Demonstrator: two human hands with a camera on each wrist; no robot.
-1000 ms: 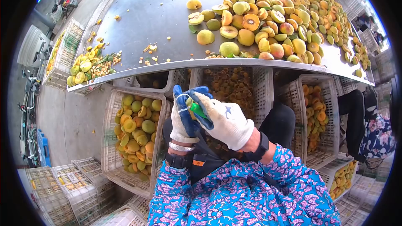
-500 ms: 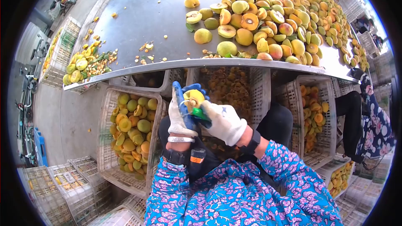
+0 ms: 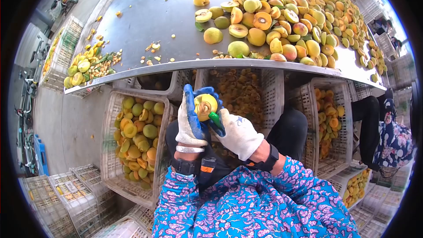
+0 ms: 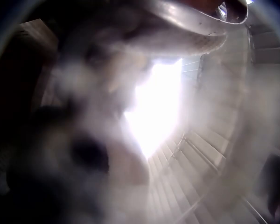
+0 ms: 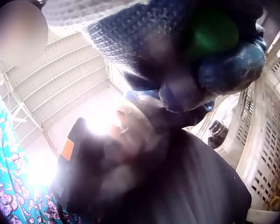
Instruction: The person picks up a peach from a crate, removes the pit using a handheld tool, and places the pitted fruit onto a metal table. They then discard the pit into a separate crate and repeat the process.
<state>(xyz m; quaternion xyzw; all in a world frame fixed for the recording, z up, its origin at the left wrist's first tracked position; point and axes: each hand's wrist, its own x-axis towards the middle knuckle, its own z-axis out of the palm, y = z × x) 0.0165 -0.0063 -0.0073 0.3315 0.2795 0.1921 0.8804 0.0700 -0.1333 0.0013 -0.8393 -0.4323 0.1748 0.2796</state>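
- One yellow fruit (image 3: pixel 205 106) is cupped in the left hand (image 3: pixel 190 125), its brownish, ringed face turned up, above the gap between the knees and below the near edge of the table (image 3: pixel 150 22).
- The left hand is partly closed, with its blue-coated fingers curved round the fruit.
- A green-handled tool (image 3: pixel 214 119) is gripped in the right hand (image 3: pixel 240 135), whose fingers are closed on it; the tool is held against or just beside the right side of the fruit, and which of these cannot be told.
- Whole and cut fruits (image 3: pixel 299 31) are heaped on the table towards the right and far side.
- A smaller pile of fruit pieces (image 3: pixel 83 66) is spread at the table's near left corner, with pale bits (image 3: pixel 115 58) beside it.
- Fruits are held in the left crate (image 3: pixel 106 150) and in the right crate (image 3: pixel 348 136); darker pieces (image 3: pixel 238 88) are seen in the middle crate (image 3: pixel 274 97), beyond the hands.
- Green is seen between the gloved fingers in the right wrist view; the left wrist view is too blurred for any grip to be made out.
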